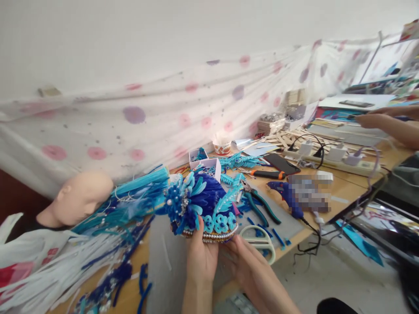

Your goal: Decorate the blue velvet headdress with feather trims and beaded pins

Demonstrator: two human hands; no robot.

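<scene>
A blue and turquoise ornamental headpiece (199,203), covered in feather shapes, bead flowers and a pearl-trimmed rim, is held up over the front of the wooden table (340,192). My left hand (200,255) grips its lower edge from beneath, thumb on the front. My right hand (246,261) supports the underside at the right, fingers against the rim. White scissors (262,242) lie just right of my hands.
A mannequin head (77,196) lies at left among blue tassels and white strips. Teal pliers (260,205), a blue glue gun (286,196), a power strip (334,159), a paper cup (222,147) and small boxes crowd the table. Another person's arm (389,122) reaches in at right.
</scene>
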